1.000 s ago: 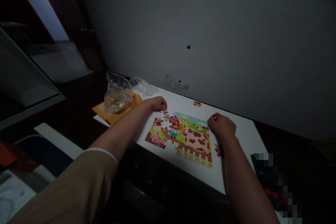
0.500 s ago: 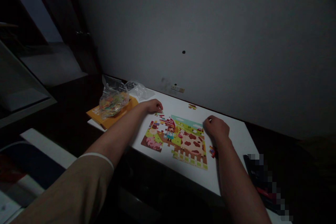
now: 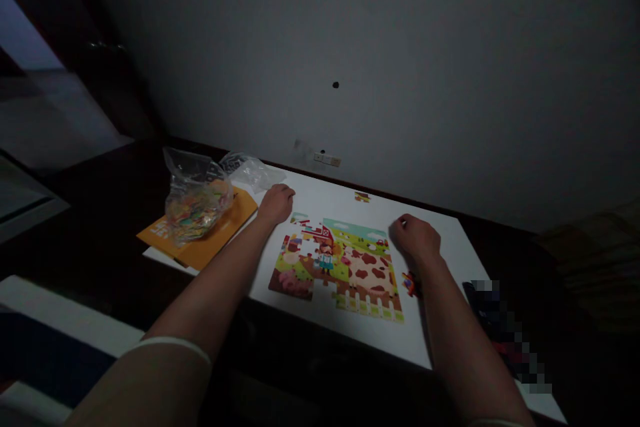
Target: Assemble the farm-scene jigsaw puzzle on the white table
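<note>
A partly joined jigsaw puzzle [image 3: 367,270] with a farm scene lies on the white table [image 3: 320,203], showing a spotted cow, a farmer, pigs and a red barn. Gaps show at its upper left and along its lower middle. My left hand [image 3: 277,204] is closed beside the puzzle's upper left corner, near a pale corner piece [image 3: 300,218]. What its fingers hold, if anything, is hidden. At the upper right edge of the puzzle my right hand [image 3: 416,235] rests in a loose fist, its inside out of sight. Next to the right wrist lies a colourful loose piece [image 3: 409,283].
Another loose puzzle piece [image 3: 363,197] lies near the table's back edge. On the left, a clear plastic bag of pieces [image 3: 197,210] sits on a yellow-orange box [image 3: 165,233], with crumpled clear plastic [image 3: 257,173] behind. A wall [image 3: 400,113] stands behind the table.
My left hand has moved away from the puzzle's upper left corner, uncovering more of the pale corner piece there. My right hand stays at the right edge. The camera view has shifted slightly.
</note>
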Action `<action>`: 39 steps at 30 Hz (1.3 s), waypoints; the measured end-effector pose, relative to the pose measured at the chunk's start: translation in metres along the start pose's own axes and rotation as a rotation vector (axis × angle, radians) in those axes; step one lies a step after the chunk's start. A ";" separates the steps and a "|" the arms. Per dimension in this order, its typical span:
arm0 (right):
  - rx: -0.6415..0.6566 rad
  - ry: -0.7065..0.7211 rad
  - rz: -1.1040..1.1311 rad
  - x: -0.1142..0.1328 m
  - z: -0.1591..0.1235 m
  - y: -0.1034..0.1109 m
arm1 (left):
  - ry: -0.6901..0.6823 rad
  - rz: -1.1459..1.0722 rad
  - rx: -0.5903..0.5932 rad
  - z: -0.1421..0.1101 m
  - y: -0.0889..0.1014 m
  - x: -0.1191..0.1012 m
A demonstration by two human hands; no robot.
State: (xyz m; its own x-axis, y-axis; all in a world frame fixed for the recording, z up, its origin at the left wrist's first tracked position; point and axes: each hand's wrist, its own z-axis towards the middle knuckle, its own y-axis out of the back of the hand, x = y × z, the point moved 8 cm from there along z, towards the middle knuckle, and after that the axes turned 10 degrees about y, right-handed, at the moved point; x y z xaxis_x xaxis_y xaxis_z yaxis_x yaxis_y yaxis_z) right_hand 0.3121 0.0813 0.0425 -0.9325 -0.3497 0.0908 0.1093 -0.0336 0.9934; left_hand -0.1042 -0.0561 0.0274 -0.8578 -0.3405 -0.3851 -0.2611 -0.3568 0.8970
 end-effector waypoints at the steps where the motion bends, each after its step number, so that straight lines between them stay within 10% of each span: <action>1: -0.018 0.005 -0.009 0.001 -0.001 0.003 | -0.010 0.005 0.003 0.001 -0.001 0.000; 11: -0.349 0.358 -0.029 0.046 -0.019 0.056 | -0.027 -0.005 0.079 0.003 -0.011 0.004; 17: -0.049 0.605 -0.028 0.114 0.051 0.019 | -0.032 -0.073 0.109 0.002 -0.007 0.002; 24: 0.230 0.546 -0.055 0.131 0.101 -0.032 | -0.025 -0.112 0.109 0.003 -0.008 0.004; 39: 0.223 0.511 0.109 0.108 0.112 -0.047 | -0.016 -0.073 0.090 0.002 -0.006 -0.001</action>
State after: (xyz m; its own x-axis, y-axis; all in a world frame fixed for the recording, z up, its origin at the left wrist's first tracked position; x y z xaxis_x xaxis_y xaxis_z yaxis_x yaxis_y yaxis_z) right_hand 0.1680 0.1497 0.0134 -0.6286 -0.7506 0.2035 0.0685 0.2073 0.9759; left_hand -0.1026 -0.0517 0.0225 -0.8420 -0.3021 -0.4469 -0.3611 -0.2997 0.8830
